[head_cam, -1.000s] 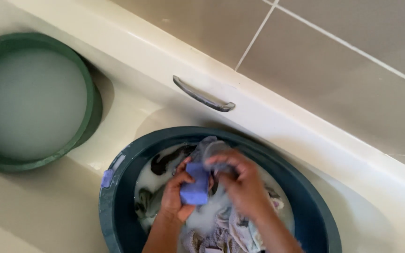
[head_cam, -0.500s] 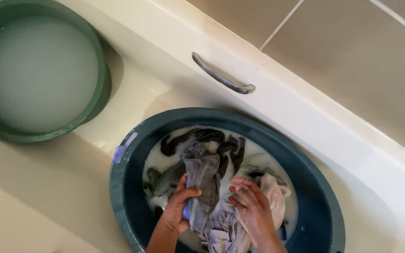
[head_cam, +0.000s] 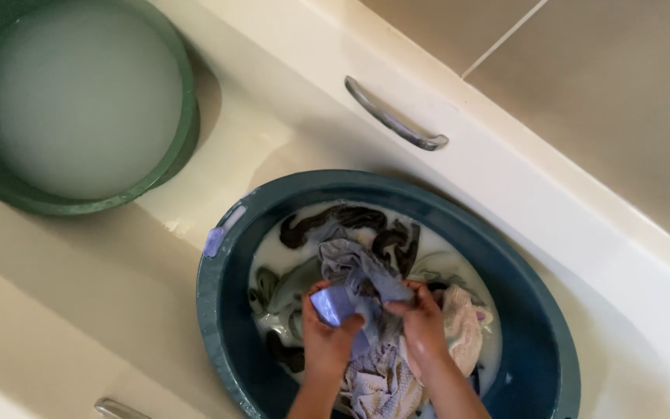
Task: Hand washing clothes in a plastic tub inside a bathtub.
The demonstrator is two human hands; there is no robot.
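A dark teal basin (head_cam: 226, 310) stands in a cream bathtub and holds milky water with several soaked clothes. My left hand (head_cam: 326, 337) grips a purple soap bar (head_cam: 332, 303) above the water. Pressed against the bar is a wet grey cloth (head_cam: 358, 268), which my right hand (head_cam: 426, 326) pinches at its lower edge. A pale pink garment (head_cam: 463, 326) lies just right of my right hand, and a light patterned cloth (head_cam: 378, 380) sits between my wrists. Dark clothes (head_cam: 335, 219) float at the far side of the basin.
A green basin (head_cam: 184, 93) full of cloudy water stands at the upper left in the tub. A metal grab handle (head_cam: 395, 120) is fixed to the tub's far wall (head_cam: 505, 194). Beige tiles (head_cam: 614, 93) lie beyond it. Another metal handle (head_cam: 118, 408) shows at the bottom edge.
My hands came together again: the soap bar, half hidden by the hanging grey cloth before, now shows in my left hand, and my right hand has moved from the pink garment to the grey cloth.
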